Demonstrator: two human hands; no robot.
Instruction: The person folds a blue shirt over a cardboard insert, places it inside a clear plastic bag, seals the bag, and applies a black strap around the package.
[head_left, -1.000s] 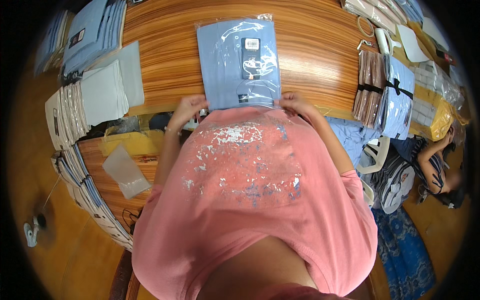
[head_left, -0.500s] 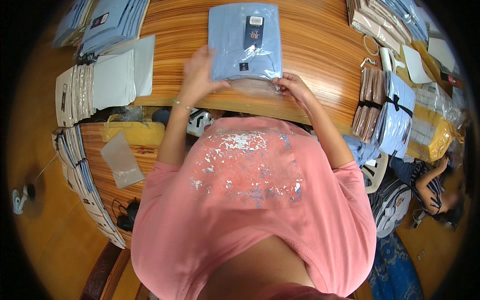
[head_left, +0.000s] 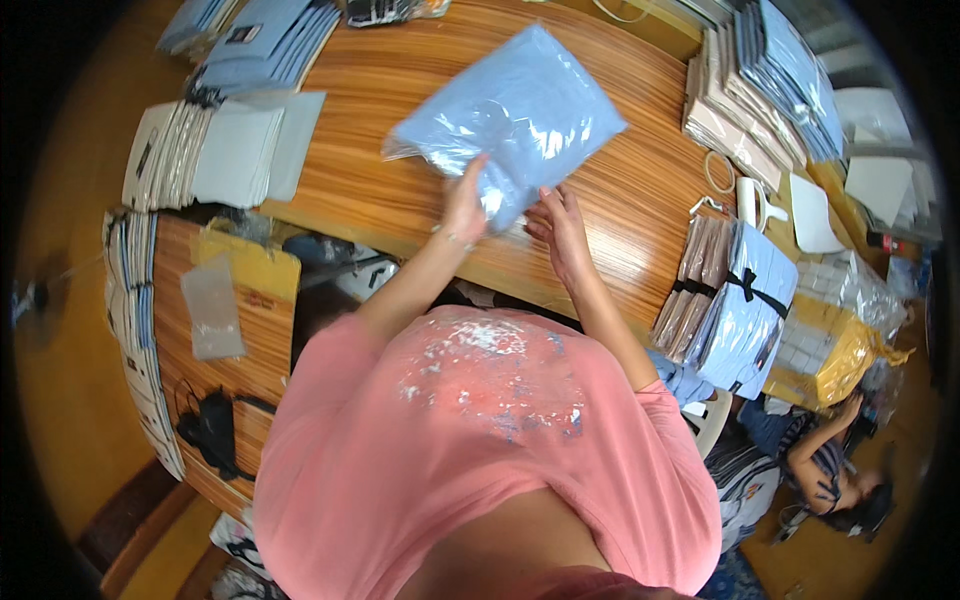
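A folded light blue shirt in a clear plastic bag (head_left: 530, 110) is held tilted over the wooden table, turned at an angle with its plain side up. My left hand (head_left: 464, 208) grips its near edge, thumb on top and the other fingers hidden beneath. Close to the bag's near right edge is my right hand (head_left: 562, 232), its fingers loosely bent and apart. Whether those fingertips touch the plastic, I cannot tell.
Stacks of bagged shirts stand at the far left (head_left: 262, 45) and far right (head_left: 740, 105). A bundle tied with black ribbon (head_left: 740, 300) lies at right, near a white tagging-gun-like tool (head_left: 757, 205). White sheets (head_left: 237, 150) lie left. Another person (head_left: 815, 455) is at lower right.
The bagged shirt, which lay flat with its tag showing, has been turned over and rotated. My left hand has moved from its left side to the near edge; my right hand no longer pinches the corner.
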